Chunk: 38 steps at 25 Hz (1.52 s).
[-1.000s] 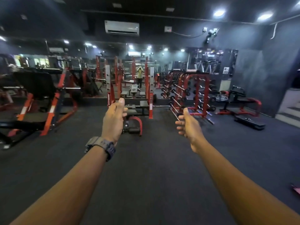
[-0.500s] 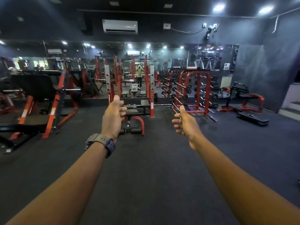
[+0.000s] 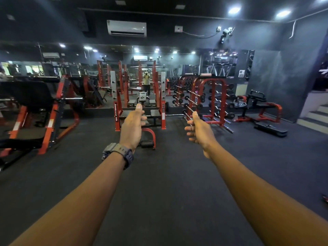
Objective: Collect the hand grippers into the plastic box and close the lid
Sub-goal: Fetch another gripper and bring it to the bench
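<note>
Two bare arms reach straight forward over the dark floor (image 3: pixel 168 174) of a gym. The left hand (image 3: pixel 132 125) has its thumb up and its fingers curled loosely inward, holding nothing; a dark watch (image 3: pixel 120 152) sits on that wrist. The right hand (image 3: pixel 199 129) is posed the same way, thumb raised, fingers bent toward the palm around empty air. The two hands are near each other but apart.

No hand grippers and no plastic box show anywhere in this view, so where they lie relative to the fingers cannot be told.

Taking the red bench (image 3: pixel 140 118) as the mark: it stands just beyond the left hand, between two red uprights. To its right, behind the right hand, is one red rack (image 3: pixel 211 100) loaded with short barbells. Left of the bench stands one big red-and-black machine (image 3: pixel 40 112). Behind the bench runs a wall mirror (image 3: pixel 124 77), and above that hangs one white air conditioner (image 3: pixel 126 28).
</note>
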Motion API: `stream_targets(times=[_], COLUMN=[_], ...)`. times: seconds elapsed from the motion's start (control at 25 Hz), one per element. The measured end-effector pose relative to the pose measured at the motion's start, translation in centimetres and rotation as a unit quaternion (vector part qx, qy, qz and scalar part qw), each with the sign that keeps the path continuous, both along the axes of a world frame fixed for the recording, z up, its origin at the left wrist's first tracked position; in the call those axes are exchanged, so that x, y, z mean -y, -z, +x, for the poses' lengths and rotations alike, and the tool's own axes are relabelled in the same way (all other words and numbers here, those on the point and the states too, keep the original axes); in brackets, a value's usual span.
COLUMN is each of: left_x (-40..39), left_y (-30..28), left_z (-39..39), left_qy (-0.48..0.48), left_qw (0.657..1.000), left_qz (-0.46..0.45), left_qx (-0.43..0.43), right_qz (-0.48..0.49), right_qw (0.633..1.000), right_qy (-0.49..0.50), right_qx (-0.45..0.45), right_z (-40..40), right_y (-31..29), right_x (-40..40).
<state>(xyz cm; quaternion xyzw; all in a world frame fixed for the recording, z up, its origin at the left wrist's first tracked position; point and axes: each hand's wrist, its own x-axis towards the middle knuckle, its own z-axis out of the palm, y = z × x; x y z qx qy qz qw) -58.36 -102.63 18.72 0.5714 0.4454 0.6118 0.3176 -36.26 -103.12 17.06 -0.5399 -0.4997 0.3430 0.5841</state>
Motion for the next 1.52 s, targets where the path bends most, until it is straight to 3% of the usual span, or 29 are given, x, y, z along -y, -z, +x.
stream_targets(times=[0.28,0.56,0.88,1.12,1.52], left_x=[-6.9,-23.1,-43.9,-64.6,-98.2], left_y=[1.0,2.5,2.9,6.1,4.6], left_z=[0.6,6.4,11.5,11.0,13.3], left_qy=[0.001,-0.017,0.002,-0.023,-0.017], left_qw=[1.0,0.999,0.997,0.998,0.998], left_qz=[-0.024,-0.041,-0.049,-0.049,-0.05], left_qx=[0.006,-0.006,0.063,0.025,0.014], right_qz=[0.015,-0.001,-0.02,-0.041,-0.036], right_qw=[1.0,0.997,0.995,0.994,0.996], right_qy=[-0.02,-0.065,-0.084,-0.091,-0.078], right_qx=[0.018,0.03,0.049,0.036,0.014], right_z=[-1.2,3.5,8.3,7.0,8.5], right_y=[-0.5,1.2,1.3,3.8,3.3], right_x=[-7.1,-24.9,-46.6,-67.3,-100.4])
